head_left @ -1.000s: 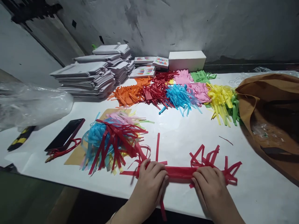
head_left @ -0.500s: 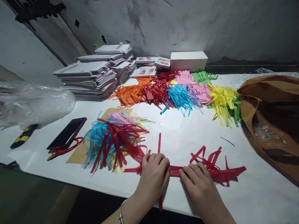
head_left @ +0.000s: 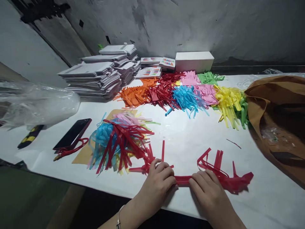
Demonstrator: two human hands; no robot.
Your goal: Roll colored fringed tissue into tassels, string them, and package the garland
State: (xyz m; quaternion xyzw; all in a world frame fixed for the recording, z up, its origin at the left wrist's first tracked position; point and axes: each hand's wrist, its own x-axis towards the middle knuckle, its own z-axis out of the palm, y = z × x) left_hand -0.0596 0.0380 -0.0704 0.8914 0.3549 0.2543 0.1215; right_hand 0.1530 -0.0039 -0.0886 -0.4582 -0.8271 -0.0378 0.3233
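Observation:
A strip of red fringed paper (head_left: 183, 180) lies across the front of the white table, with loose fringe beyond both hands. My left hand (head_left: 160, 179) is closed on the strip, its fingers curled over it. A short way to the right, my right hand (head_left: 206, 184) grips the same strip, fingertips pressed together. The band between them looks narrow and taut. Left of my left hand lies a pile of tassels, with red fringe (head_left: 124, 136) over a blue bunch (head_left: 104, 134). Both thumbs are mostly hidden.
Coloured tassel bundles (head_left: 188, 97) line the back, before small boxes and a white box (head_left: 194, 61). Paper stacks (head_left: 92, 79), a phone (head_left: 72, 134), a yellow-and-black cutter (head_left: 30, 136) and plastic wrap (head_left: 47, 103) are left. A brown bag (head_left: 258, 111) stands right.
Both hands have shifted slightly right and down with the red strip. The band between them looks narrower, and the piece of fringe that stuck out below my left hand no longer shows.

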